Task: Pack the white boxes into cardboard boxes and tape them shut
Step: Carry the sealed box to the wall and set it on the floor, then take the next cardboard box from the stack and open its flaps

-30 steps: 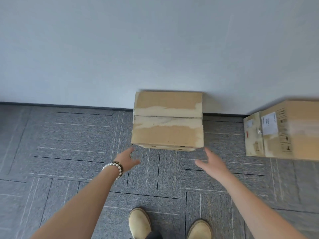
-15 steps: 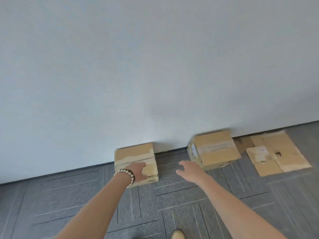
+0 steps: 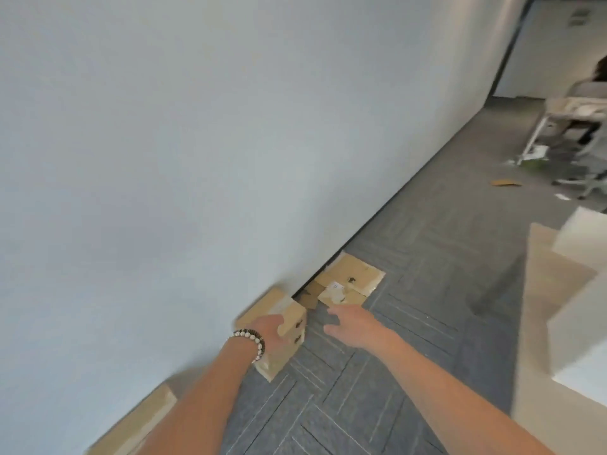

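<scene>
A taped cardboard box (image 3: 290,348) stands on the grey carpet against the white wall. My left hand (image 3: 270,330), with a bead bracelet at the wrist, hovers in front of it with relaxed fingers; the blur hides whether it touches. My right hand (image 3: 353,325) is held out over the carpet, fingers spread, holding nothing. Another taped cardboard box (image 3: 144,418) sits by the wall at the bottom left. Flattened cardboard (image 3: 353,279) lies on the floor beyond my hands. White boxes (image 3: 588,326) stand at the right edge.
A tan surface (image 3: 545,284) lies under the white boxes at the right. Farther back on the right are a white cart (image 3: 558,126), a chair and a seated person. Scraps lie on the carpet (image 3: 427,231) there.
My view has swung right and tilted. The box I stood over has slid to the bottom left. Both hands stay open and have drifted toward the second box and the flattened cardboard.
</scene>
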Tool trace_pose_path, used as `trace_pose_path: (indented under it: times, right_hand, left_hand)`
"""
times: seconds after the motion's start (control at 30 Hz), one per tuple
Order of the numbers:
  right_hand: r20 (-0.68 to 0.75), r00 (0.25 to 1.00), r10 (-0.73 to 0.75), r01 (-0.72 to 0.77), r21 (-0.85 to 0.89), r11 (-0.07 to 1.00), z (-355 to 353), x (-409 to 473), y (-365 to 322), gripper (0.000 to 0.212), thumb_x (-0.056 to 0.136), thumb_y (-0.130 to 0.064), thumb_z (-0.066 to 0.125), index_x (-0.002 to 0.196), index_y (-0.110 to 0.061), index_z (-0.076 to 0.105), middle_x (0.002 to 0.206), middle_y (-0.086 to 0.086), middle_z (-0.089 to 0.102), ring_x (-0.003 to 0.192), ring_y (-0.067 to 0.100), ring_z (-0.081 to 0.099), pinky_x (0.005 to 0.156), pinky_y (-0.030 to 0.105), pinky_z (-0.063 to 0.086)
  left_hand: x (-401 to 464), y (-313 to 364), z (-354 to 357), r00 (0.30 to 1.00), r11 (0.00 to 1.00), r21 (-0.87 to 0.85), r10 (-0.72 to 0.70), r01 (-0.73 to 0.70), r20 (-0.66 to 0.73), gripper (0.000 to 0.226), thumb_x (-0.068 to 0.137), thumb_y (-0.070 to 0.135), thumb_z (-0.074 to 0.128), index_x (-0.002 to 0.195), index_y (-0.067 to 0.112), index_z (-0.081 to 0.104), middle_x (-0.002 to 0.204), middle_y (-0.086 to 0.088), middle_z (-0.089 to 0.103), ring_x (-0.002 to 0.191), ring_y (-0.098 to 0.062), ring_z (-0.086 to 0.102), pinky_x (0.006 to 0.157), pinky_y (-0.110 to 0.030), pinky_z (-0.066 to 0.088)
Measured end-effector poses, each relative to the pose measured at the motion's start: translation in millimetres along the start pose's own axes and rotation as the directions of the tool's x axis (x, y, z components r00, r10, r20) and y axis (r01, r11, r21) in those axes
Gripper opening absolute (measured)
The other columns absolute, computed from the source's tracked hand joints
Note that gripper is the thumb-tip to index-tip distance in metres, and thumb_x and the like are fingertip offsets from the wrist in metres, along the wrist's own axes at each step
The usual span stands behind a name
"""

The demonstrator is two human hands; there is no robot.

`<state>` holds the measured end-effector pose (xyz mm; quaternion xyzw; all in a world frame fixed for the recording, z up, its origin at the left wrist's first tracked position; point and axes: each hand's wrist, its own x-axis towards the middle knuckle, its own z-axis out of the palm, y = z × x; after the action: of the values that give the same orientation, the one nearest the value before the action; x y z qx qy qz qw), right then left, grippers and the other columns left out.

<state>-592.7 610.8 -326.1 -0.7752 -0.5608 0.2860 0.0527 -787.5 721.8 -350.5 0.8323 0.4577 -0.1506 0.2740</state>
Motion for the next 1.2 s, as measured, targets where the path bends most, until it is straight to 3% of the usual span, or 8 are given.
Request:
trace_pose_path:
  times: [0.1,0.27,0.53,0.7,0.8,0.9,1.1,1.2]
  right_hand:
    - [-0.061,0.993,0.102,-0.101,0.013,0.995,-18,-78,61,0.059,0.101,-0.043,0.049,0.153,-0.019,0.037,0.155,0.005,0.04,0.137,0.025,0.044,0.108,0.036,0.038]
    - [-0.182,0.935,0.306,-0.311,0.001,0.951,-49,-211,162,0.056,0.099,-0.043,0.051,0.145,-0.012,0.046,0.15,0.007,0.047,0.137,0.026,0.043,0.11,0.041,0.039]
    - [-0.346,0.743,0.573,-0.527,0.227,0.819,-79,-392,299,0.057,0.098,-0.043,0.054,0.147,-0.017,0.045,0.155,-0.001,0.041,0.143,0.019,0.035,0.113,0.033,0.032]
    - [-0.36,0.638,0.68,-0.588,0.342,0.733,-89,-478,383,0.056,0.097,-0.043,0.056,0.146,-0.018,0.046,0.152,0.002,0.045,0.139,0.021,0.039,0.108,0.032,0.034]
    - [-0.354,0.588,0.728,-0.596,0.42,0.685,-92,-517,436,0.056,0.095,-0.043,0.058,0.145,-0.019,0.047,0.153,0.003,0.043,0.14,0.022,0.038,0.11,0.032,0.034]
    - [-0.356,0.551,0.755,-0.593,0.47,0.654,-98,-547,495,0.056,0.094,-0.044,0.061,0.142,-0.018,0.05,0.149,0.005,0.047,0.131,0.023,0.049,0.104,0.031,0.038]
    - [-0.356,0.522,0.775,-0.582,0.515,0.629,-119,-597,608,0.053,0.096,-0.041,0.059,0.142,-0.017,0.05,0.146,0.004,0.05,0.132,0.023,0.046,0.101,0.031,0.042]
    - [-0.342,0.521,0.782,-0.578,0.533,0.618,-133,-621,658,0.052,0.096,-0.041,0.059,0.142,-0.018,0.05,0.144,0.005,0.051,0.133,0.023,0.045,0.101,0.032,0.039]
  left_hand:
    - [-12,85,19,0.991,0.989,0.052,0.137,-0.136,0.001,0.06,0.1,0.043,0.051,0.152,0.017,0.035,0.156,-0.006,0.038,0.14,-0.025,0.04,0.113,-0.036,0.036]
    - [-48,231,53,0.937,0.923,0.162,0.345,-0.35,0.057,0.064,0.098,0.045,0.054,0.153,0.019,0.035,0.159,-0.005,0.035,0.145,-0.025,0.034,0.115,-0.035,0.032]
    - [-104,433,116,0.809,0.767,0.263,0.573,-0.586,0.131,0.06,0.095,0.041,0.061,0.147,0.016,0.043,0.15,-0.005,0.047,0.136,-0.023,0.047,0.109,-0.033,0.04]
    - [-125,543,159,0.75,0.697,0.281,0.635,-0.66,0.186,0.058,0.093,0.041,0.06,0.143,0.016,0.045,0.142,-0.006,0.054,0.127,-0.024,0.052,0.104,-0.033,0.044]
    - [-133,603,186,0.733,0.678,0.284,0.651,-0.679,0.197,0.063,0.094,0.042,0.06,0.148,0.017,0.039,0.148,-0.006,0.048,0.132,-0.024,0.048,0.103,-0.032,0.042]
    - [-138,665,213,0.719,0.667,0.275,0.667,-0.693,0.195,0.067,0.094,0.042,0.061,0.151,0.018,0.035,0.151,-0.007,0.044,0.133,-0.024,0.048,0.103,-0.032,0.041]
    - [-141,786,262,0.709,0.66,0.266,0.682,-0.702,0.179,0.072,0.094,0.041,0.062,0.154,0.017,0.03,0.156,-0.006,0.039,0.139,-0.023,0.043,0.107,-0.032,0.039]
    - [-141,835,281,0.716,0.673,0.247,0.676,-0.697,0.177,0.067,0.093,0.038,0.065,0.15,0.016,0.036,0.15,-0.005,0.047,0.133,-0.023,0.048,0.101,-0.03,0.042]
